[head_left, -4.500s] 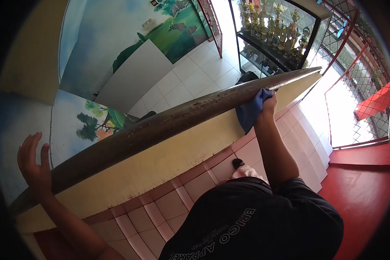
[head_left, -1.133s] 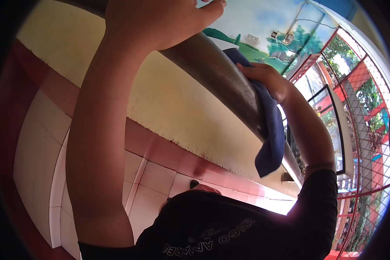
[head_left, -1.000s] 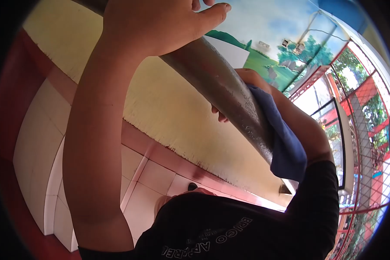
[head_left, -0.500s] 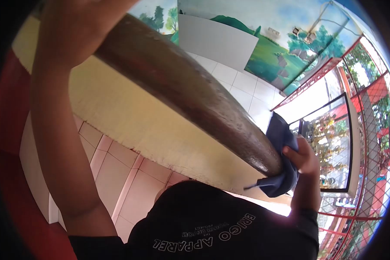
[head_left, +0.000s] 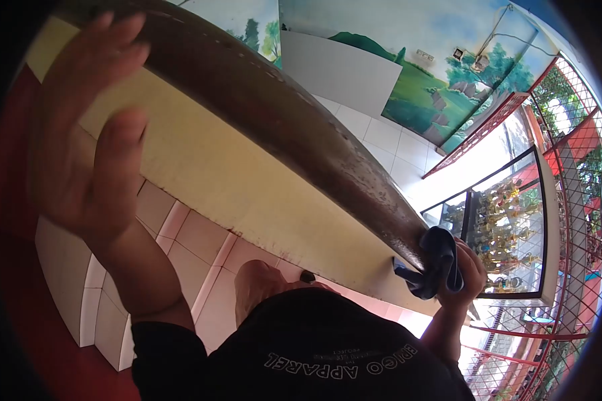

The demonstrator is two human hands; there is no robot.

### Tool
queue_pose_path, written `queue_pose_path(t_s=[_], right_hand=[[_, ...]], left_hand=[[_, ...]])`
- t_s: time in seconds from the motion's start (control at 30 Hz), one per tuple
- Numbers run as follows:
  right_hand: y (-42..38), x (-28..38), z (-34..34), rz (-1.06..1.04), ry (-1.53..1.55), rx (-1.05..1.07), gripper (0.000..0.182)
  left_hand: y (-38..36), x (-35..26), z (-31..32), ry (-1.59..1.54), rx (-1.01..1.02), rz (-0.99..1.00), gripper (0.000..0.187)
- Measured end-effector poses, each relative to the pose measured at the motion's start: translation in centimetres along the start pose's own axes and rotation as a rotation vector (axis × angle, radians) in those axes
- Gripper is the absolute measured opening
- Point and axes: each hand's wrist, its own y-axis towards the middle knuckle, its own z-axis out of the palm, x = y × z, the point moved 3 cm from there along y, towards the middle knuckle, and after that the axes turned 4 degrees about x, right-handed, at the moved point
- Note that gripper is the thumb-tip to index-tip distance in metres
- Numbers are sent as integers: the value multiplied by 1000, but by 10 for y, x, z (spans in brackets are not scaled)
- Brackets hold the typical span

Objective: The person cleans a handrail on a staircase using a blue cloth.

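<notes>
A thick brown rail [head_left: 281, 120] runs across the view from upper left to the right, its surface dark and shiny but scuffed, with worn, paler patches towards its far end. It caps a low cream wall [head_left: 247, 180] whose lower edge is stained and chipped. At that far end, a dark blue cloth [head_left: 441, 264] lies bunched against the rail, and the right hand [head_left: 470, 274] has its grip closed on it. The left hand [head_left: 80, 167] is open and holds nothing, thumb apart from the fingers; it is near the other end of the rail, though I cannot tell whether it touches.

Below the wall, pale tiled steps [head_left: 157, 207] climb beside a red floor [head_left: 90, 366], and 1 dark shoe [head_left: 307, 275] shows past the black shirt [head_left: 301, 341] with white lettering. Beyond the rail, white floor tiles [head_left: 384, 137] lead to a wall painted with a landscape [head_left: 415, 97] of green hills, trees and sky. A plain grey-white panel [head_left: 338, 70] stands before it. On the right, a glass case [head_left: 547, 227] holds many gold-coloured trophies [head_left: 508, 234], next to red-framed wire mesh [head_left: 582, 220] with daylight and greenery outside.
</notes>
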Motion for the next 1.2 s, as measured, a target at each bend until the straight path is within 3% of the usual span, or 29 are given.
queue_pose_path(t_s=[0.1, 0.2, 0.33, 0.5, 0.6, 0.67, 0.7, 0.8, 0.83, 0.97, 1.2], right_hand=[[39, 34, 15, -173, 14, -97, 47], [72, 61, 28, -81, 11, -83, 49], [127, 112, 38, -168, 125, -108, 46], [141, 154, 74, 36, 88, -203, 29], [118, 133, 78, 289, 185, -408, 23], [125, 146, 78, 396, 39, -475, 18], [126, 146, 81, 344, 11, -510, 19], [123, 147, 88, 304, -80, -582, 20], [122, 148, 91, 434, -55, -584, 22], [118, 145, 99, 595, -78, -633, 24], [121, 144, 100, 485, -133, -695, 21]], left_hand=[[-66, -3, -23, -25, -158, -139, 41], [-110, 10, -16, 25, -190, -242, 39], [-123, 34, -6, 75, -79, -185, 37], [-117, 51, -19, 237, 153, 40, 33], [-124, 85, -56, 27, 105, 37, 23], [-109, 111, -71, -109, 109, 25, 19], [-99, 118, -79, -139, 130, 42, 18], [-94, 117, -80, -318, 178, 16, 15], [-94, 116, -80, -399, 195, -5, 14], [-103, 96, -82, -620, 214, -11, 14], [-111, 73, -85, -714, 319, 9, 19]])
